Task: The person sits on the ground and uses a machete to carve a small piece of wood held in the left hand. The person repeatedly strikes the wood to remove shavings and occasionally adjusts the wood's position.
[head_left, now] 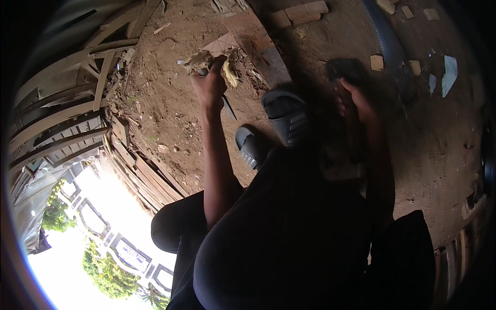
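Note:
My left hand (209, 85) is closed on a narrow tool whose dark pointed end (229, 107) hangs below the fist. A crumbly pale wood chunk (198, 62) is at its top; whether I grip that too is unclear. Behind it lie a wooden board (274, 64) and a pale tile-like piece (219, 42). In shadow at the right, my right hand (351, 98) is wrapped round a dark tool (342, 70) with a broad top, its exact kind unclear. My sandalled feet (284, 116) are between my hands.
A long toothed saw blade (395, 62) lies at upper right among small wood blocks (377, 62) and pale scraps (449, 75). More blocks (294, 14) lie at top. Stacked planks and slatted timber (72, 108) line the left, with bright outdoors at lower left.

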### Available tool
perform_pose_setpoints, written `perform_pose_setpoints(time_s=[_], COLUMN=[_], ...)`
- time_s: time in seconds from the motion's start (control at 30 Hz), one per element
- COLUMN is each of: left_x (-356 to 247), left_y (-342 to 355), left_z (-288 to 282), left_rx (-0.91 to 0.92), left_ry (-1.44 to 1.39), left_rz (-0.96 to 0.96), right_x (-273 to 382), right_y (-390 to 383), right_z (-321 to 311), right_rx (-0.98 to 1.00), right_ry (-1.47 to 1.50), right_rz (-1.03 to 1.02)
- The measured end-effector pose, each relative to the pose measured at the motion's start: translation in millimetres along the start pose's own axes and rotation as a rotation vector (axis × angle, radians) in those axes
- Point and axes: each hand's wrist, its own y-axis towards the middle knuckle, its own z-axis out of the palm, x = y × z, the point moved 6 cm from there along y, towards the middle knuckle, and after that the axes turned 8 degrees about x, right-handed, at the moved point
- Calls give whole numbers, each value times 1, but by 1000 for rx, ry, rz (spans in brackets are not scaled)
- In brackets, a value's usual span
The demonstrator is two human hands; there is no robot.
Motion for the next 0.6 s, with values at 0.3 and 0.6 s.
perform_pose_setpoints(time_s=[0.3,0.6], left_x=[4,-72], left_y=[-70,-68], left_z=[64,165], left_rx=[112,356], left_ry=[167,627], left_rz=[297,379], right_x=[-4,9], right_y=[14,-5], right_z=[14,4], right_rx=[37,116], right_ry=[-10,-244], right_rz=[-106,-429])
